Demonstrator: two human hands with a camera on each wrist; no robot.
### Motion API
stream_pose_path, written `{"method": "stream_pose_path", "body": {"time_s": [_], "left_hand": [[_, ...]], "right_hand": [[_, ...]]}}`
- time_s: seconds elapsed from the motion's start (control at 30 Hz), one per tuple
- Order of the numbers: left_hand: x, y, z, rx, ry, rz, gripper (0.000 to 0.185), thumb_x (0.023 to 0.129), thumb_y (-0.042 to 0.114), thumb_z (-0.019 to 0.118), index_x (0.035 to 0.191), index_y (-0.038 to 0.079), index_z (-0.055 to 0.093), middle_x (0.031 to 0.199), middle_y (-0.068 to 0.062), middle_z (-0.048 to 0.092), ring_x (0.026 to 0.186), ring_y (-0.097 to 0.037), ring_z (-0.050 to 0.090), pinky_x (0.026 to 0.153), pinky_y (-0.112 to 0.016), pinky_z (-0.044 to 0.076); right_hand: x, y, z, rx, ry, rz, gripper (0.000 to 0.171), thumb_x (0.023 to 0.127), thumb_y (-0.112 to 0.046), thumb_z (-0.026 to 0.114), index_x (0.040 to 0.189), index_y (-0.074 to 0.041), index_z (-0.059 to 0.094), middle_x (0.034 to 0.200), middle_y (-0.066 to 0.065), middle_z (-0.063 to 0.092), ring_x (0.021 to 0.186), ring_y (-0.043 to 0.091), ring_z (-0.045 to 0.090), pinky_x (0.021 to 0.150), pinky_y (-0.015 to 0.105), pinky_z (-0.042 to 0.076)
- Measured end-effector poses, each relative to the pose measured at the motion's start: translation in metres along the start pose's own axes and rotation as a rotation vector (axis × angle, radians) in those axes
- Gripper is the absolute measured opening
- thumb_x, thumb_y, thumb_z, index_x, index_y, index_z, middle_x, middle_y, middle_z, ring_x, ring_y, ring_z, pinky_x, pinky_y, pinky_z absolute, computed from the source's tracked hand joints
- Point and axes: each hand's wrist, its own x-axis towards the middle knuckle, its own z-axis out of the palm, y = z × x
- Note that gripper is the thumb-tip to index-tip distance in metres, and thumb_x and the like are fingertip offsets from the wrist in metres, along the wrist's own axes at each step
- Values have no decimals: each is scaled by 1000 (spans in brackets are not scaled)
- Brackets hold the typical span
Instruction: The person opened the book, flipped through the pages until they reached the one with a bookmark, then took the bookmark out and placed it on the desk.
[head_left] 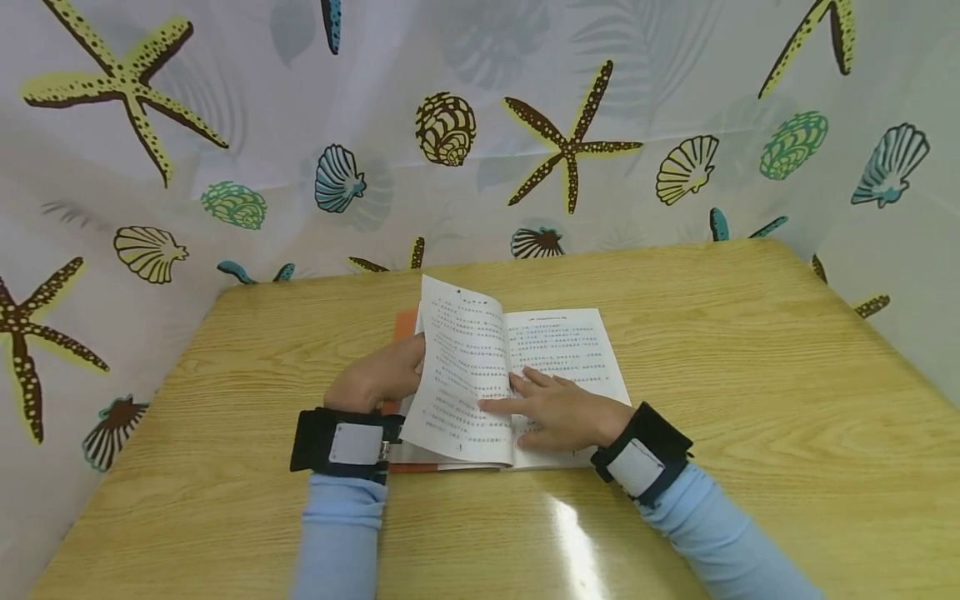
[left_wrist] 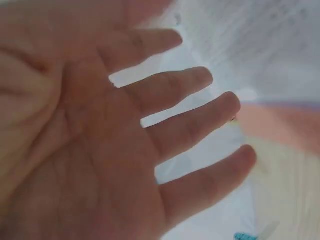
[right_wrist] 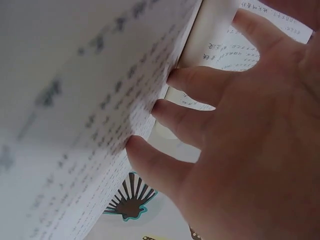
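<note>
An open paperback book (head_left: 577, 350) with printed text lies on the table. One of its pages (head_left: 457, 375) stands raised and curved on the left side. My left hand (head_left: 378, 375) is at the left edge of that page, its fingertips hidden behind the paper in the head view. In the left wrist view the fingers (left_wrist: 190, 125) are straight and spread, with nothing held. My right hand (head_left: 566, 412) rests over the right page near the spine, fingers extended. The right wrist view shows its fingertips (right_wrist: 135, 142) right at the raised page.
Orange cover (head_left: 406, 323) shows along the book's left side. Beneath is a wood-grain table (head_left: 712, 350). A white curtain (head_left: 480, 200) printed with starfish and shells hangs behind and at the sides. Black straps (head_left: 647, 454) circle both wrists.
</note>
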Motion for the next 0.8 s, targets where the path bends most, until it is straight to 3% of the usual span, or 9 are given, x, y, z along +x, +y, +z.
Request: {"method": "stream_pose_path", "body": {"time_s": [0.03, 0.17, 0.23, 0.3, 0.4, 0.5, 0.67, 0.8], "left_hand": [[-1, 1, -1, 12, 15, 4, 51, 98, -7, 55, 147, -6, 41, 126, -23, 62, 92, -26, 63, 74, -33, 54], [-8, 10, -9, 156, 158, -24, 55, 103, -8, 36, 155, -11, 18, 148, -30, 44, 125, -35, 54, 105, -44, 45], [-8, 14, -10, 195, 202, -17, 59, 104, -7, 36, 156, -14, 9, 159, -31, 26, 144, -37, 35, 117, -48, 28], [-6, 17, -9, 238, 218, -38, 67, 103, -3, 46, 157, -12, 8, 164, -28, 13, 151, -38, 18, 120, -49, 17], [1, 20, -2, 286, 163, -57, 85, 97, 7, 67, 160, -3, 12, 167, -24, 10, 153, -40, 11, 121, -52, 15], [9, 18, 6, 330, 54, -92, 100, 88, 18, 81, 163, 5, 15, 168, -21, 5, 153, -41, 5, 121, -56, 13], [23, 9, 21, 318, -128, -181, 115, 78, 28, 90, 164, 12, 15, 169, -19, 1, 153, -42, 4, 120, -58, 14], [28, 3, 27, 277, -193, -229, 118, 76, 27, 92, 164, 13, 15, 169, -19, 1, 153, -40, 6, 120, -58, 16]], "right_hand": [[0, 0, 0, -4, 1, 2, 56, 100, -17, 60, 154, -20, 46, 160, 32, 24, 149, 50, 17, 116, 66, 18], [1, -1, 1, -22, 4, 3, 56, 100, -16, 60, 154, -20, 47, 159, 32, 25, 148, 50, 18, 115, 67, 19], [1, -1, 1, -29, 4, 3, 56, 100, -15, 60, 154, -20, 47, 159, 32, 25, 148, 50, 18, 115, 67, 20], [0, -1, 1, -31, 7, 2, 56, 100, -15, 61, 154, -19, 47, 159, 32, 26, 148, 50, 19, 115, 67, 20], [0, -1, 1, -36, 9, -1, 56, 100, -15, 61, 154, -19, 47, 159, 32, 26, 148, 51, 19, 114, 68, 21], [0, -1, 1, -43, 9, -5, 56, 100, -15, 61, 154, -19, 47, 159, 32, 26, 147, 52, 20, 114, 68, 21], [0, -1, 2, -49, 9, -13, 55, 100, -16, 61, 154, -19, 47, 159, 32, 26, 147, 52, 20, 114, 68, 21], [1, -1, 2, -43, 9, -8, 55, 100, -15, 61, 153, -19, 48, 159, 31, 26, 147, 52, 20, 114, 69, 21]]}}
